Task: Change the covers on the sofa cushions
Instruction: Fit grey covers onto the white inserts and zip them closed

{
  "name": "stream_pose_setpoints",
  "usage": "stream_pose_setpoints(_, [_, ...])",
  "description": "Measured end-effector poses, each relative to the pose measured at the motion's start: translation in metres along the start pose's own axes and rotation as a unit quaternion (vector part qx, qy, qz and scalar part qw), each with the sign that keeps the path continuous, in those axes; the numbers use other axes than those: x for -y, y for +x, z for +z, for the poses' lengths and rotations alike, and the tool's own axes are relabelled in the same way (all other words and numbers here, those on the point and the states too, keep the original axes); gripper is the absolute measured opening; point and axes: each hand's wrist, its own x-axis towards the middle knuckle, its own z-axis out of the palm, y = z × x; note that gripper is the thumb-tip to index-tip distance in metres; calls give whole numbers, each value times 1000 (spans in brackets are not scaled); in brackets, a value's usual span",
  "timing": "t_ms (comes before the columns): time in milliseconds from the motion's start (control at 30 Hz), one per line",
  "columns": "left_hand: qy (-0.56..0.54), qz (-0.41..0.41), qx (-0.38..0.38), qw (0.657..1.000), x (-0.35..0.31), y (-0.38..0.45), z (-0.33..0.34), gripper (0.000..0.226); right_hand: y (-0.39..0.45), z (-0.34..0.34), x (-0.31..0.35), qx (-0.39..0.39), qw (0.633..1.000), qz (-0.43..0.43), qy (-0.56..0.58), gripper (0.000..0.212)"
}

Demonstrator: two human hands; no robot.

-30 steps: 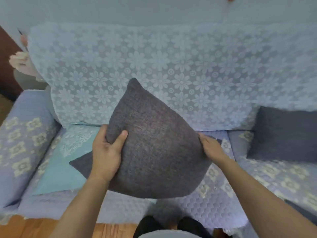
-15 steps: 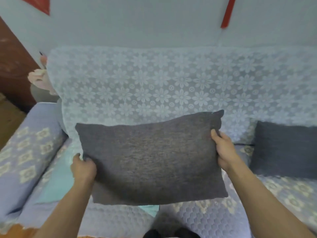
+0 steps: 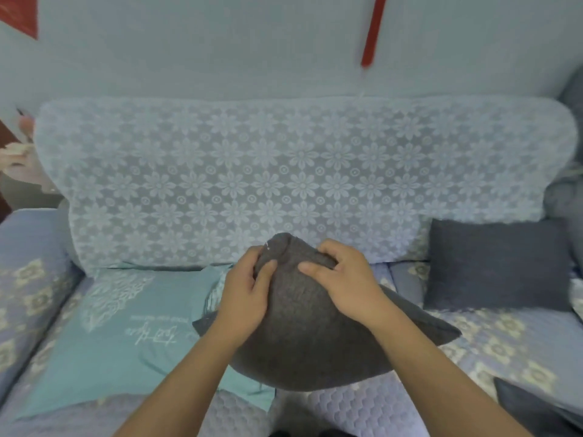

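A dark grey cushion [image 3: 303, 339] is held in front of me over the sofa seat, one corner pointing up. My left hand [image 3: 244, 294] pinches the fabric at that upper corner, thumb on the near face. My right hand [image 3: 342, 279] grips the same corner from the right, fingers curled over the cover. A flat teal cover [image 3: 126, 339] with white print lies on the seat to the left, partly under the cushion. Another dark grey cushion [image 3: 498, 263] leans against the backrest at the right.
The sofa [image 3: 473, 342] has a lilac quilted seat and a white floral lace throw [image 3: 252, 184] over its backrest. A padded armrest [image 3: 28, 279] closes the left side. Dark fabric [image 3: 533, 405] lies at the lower right. A red strip [image 3: 372, 29] hangs on the wall.
The cushion was turned from a flat, wide hold to corner-up. Both hands moved from its side edges to the top corner and now meet there.
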Motion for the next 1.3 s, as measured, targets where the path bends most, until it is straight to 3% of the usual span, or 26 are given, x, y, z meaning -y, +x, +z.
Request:
stream_pose_setpoints(67, [-16, -32, -86, 996, 2, 11, 9, 13, 2, -7, 4, -10, 998, -23, -59, 14])
stream_pose_setpoints(133, [-74, -105, -164, 978, 20, 24, 1, 19, 5, -29, -12, -25, 964, -53, -260, 28])
stream_pose_setpoints(200, [-134, -168, -207, 954, 52, 36, -17, 23, 0, -61, -35, -45, 918, 43, -392, 39])
stream_pose_setpoints(233, [-150, -192, -216, 945, 68, 39, -26, 23, -7, -75, -47, -32, 922, 125, -365, 42])
stream_pose_setpoints(267, [-158, -206, -222, 940, 78, 42, -34, 23, -17, -82, -54, -5, 944, 199, -264, 44])
stream_pose_setpoints(300, [-163, -216, -227, 935, 84, 46, -39, 22, -28, -84, -62, 4, 965, 247, -90, 49])
stream_pose_setpoints(367, [-171, -228, -238, 929, 87, 52, -43, 23, -41, -74, -68, -27, 956, 233, 174, 47])
stream_pose_setpoints(400, [-172, -230, -238, 928, 86, 55, -43, 24, -43, -66, -69, -28, 959, 196, 205, 38])
stream_pose_setpoints(500, [-170, -231, -240, 928, 91, 62, -41, 24, -38, -44, -68, -31, 981, 145, 124, 26])
stream_pose_setpoints(600, [-162, -236, -240, 927, 90, 63, -41, 22, -27, -38, -66, -147, 980, 121, 58, 16])
stream_pose_setpoints(700, [-91, -214, -231, 945, 72, 60, -41, 27, -24, -39, -64, -194, 974, 111, -23, 25])
stream_pose_setpoints(767, [-10, -163, -216, 963, 50, 65, -38, 35, -25, -41, -65, -235, 963, 132, -11, 33])
stream_pose_setpoints(833, [17, -104, -205, 973, 19, 85, -16, 34, -23, -54, -73, -315, 936, 158, 16, 35])
stream_pose_setpoints(933, [-21, -18, -128, 991, -26, 126, 61, 20, -23, -91, -104, -449, 857, 240, 73, 31])
stream_pose_setpoints(1000, [70, 21, -19, 997, -28, 136, 128, 42, -33, -119, -149, -494, 801, 328, 77, 24])
stream_pose_setpoints(1067, [188, 34, 97, 977, 8, 106, 190, 55, -54, -146, -210, -472, 759, 445, 46, 19])
stream_pose_setpoints(1167, [328, -62, 253, 908, 109, 14, 236, 60, -75, -161, -284, -307, 748, 585, -53, 36])
stream_pose_setpoints(1233, [397, -168, 299, 851, 183, -42, 250, 64, -67, -148, -319, -210, 778, 575, -143, 44])
stream_pose_setpoints(1300, [434, -215, 307, 819, 233, -67, 257, 68, -44, -121, -354, -100, 845, 486, -201, 47])
